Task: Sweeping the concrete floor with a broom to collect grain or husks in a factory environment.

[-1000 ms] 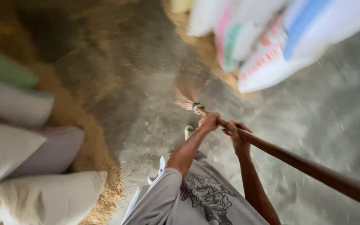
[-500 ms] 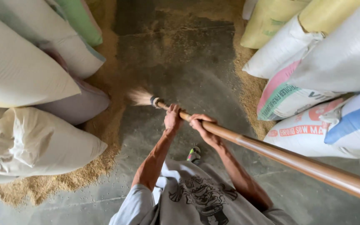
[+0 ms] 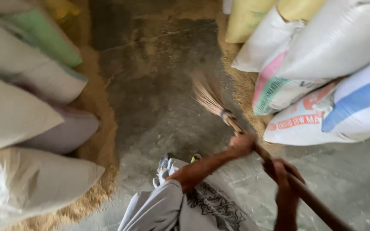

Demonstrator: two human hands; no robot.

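- Broom point(image 3: 219, 109) lies aslant over the concrete floor point(image 3: 159, 119), bristle head forward and blurred, handle point(image 3: 305, 194) running back and out at the lower right.
- Left hand point(image 3: 241, 143) is clenched on the handle just behind the dark binding where the bristles are tied on.
- Right hand point(image 3: 281, 171) grips the same handle further back, fingers wrapped round it; both hands sit close together on the wood.
- Handling, as a judgement: the handle looks stiff and long, the bristles soft and springy, the whole thing light for its length. Hold on the bare wood behind the binding, hands a little apart, gives the best control; the bristle end would bend and give no purchase.
- Husk point(image 3: 99, 128), tan and loose, lies in a ridge left of the broom and in a thinner strip right of it, against the sacks.
- Sacks point(image 3: 330, 55), white, yellow and colour-printed, are stacked right of the broom; more sacks point(image 3: 18, 111), pale and one green, are piled to its left.
- Grey printed shirt point(image 3: 202, 209) shows below the broom.
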